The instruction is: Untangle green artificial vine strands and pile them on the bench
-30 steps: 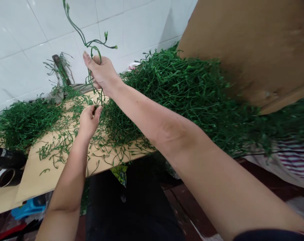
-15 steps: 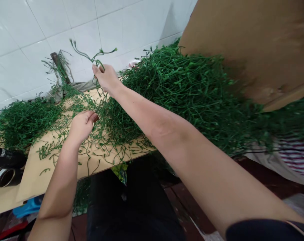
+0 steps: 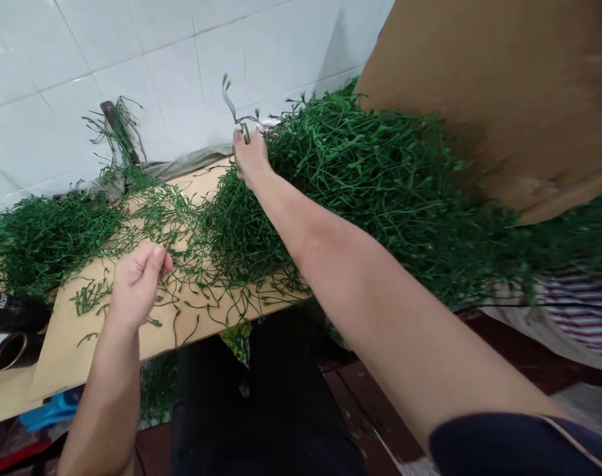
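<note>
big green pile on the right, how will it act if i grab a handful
The pile probably snags and drags neighbours along, since its thin stems lie tangled. Likely light for its bulk, being thin strands. Stems seem springy: the right hand's sprig stands up.

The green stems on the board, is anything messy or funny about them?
Yes, a bit messy: loose stems lie strewn between the left heap and the bigger heap. One short piece looks odd, lying by itself on the board.
</note>
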A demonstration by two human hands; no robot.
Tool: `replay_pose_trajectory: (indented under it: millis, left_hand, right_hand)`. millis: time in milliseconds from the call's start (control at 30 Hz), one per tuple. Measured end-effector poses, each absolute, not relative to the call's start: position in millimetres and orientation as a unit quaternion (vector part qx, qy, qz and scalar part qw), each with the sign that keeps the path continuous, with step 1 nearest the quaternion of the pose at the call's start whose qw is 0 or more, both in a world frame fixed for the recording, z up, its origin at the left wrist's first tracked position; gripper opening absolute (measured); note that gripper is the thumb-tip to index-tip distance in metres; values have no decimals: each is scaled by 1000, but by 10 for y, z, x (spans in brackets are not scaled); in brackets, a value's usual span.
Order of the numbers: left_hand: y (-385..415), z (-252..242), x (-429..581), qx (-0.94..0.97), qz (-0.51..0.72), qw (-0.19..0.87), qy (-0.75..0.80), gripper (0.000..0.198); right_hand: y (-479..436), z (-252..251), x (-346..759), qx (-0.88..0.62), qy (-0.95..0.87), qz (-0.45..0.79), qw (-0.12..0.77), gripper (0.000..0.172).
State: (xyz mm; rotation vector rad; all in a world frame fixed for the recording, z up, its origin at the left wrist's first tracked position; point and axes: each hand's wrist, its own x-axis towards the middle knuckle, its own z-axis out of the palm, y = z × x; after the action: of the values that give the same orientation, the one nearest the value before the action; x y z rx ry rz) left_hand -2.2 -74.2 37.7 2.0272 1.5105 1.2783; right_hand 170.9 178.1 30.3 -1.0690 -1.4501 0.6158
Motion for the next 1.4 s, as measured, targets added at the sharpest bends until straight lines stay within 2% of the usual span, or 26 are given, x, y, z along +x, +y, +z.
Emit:
replay_pose_trajectory:
  millis: [67, 167, 400, 567, 700, 833, 900, 1000, 1100, 1167, 1267, 1400]
  left_hand:
    - [-635, 329, -92, 667, 479, 175, 543, 40]
    - [-493, 264, -122, 641, 512, 187, 540, 40]
    - [-477, 230, -123, 644, 514, 229, 518, 42]
    - [-480, 235, -107, 670, 482, 264, 500, 45]
    - [-497, 195, -88, 687, 446, 250, 516, 46]
    - [-457, 130, -59, 691, 425, 169, 560, 42]
    - [-427, 111, -16, 679, 438, 136, 574, 40]
    - [-477, 110, 78, 637, 479, 131, 589, 38]
    - [-661, 104, 142, 649, 458, 147, 590, 38]
    - [-763, 79, 122, 660, 437, 175, 586, 37]
    - [-724, 39, 6, 603, 490, 211, 593, 36]
    - [-392, 66, -94, 531, 601, 196, 565, 30]
  right_hand:
    - [1564, 332, 1718, -456, -604, 352, 550, 40]
    - [1084, 445, 1654, -366, -680, 458, 440, 45]
    - [547, 545, 1626, -243, -726, 553, 329, 44]
    - [493, 554, 1527, -211, -744, 564, 289, 33]
    - [523, 540, 1449, -246, -768, 501, 314, 25]
    - [580, 470, 1294, -314, -811, 334, 364, 25]
    - [602, 437, 1181, -344, -818, 262, 380, 26]
    - [708, 419, 1086, -387, -798, 216, 408, 23]
    - [945, 430, 1211, -484, -712, 214, 462, 14]
    - [1089, 441, 1378, -517, -671, 228, 480, 20]
    - [1099, 461, 1561, -461, -690, 293, 475, 26]
    - [813, 513, 1537, -371, -735, 373, 427, 29]
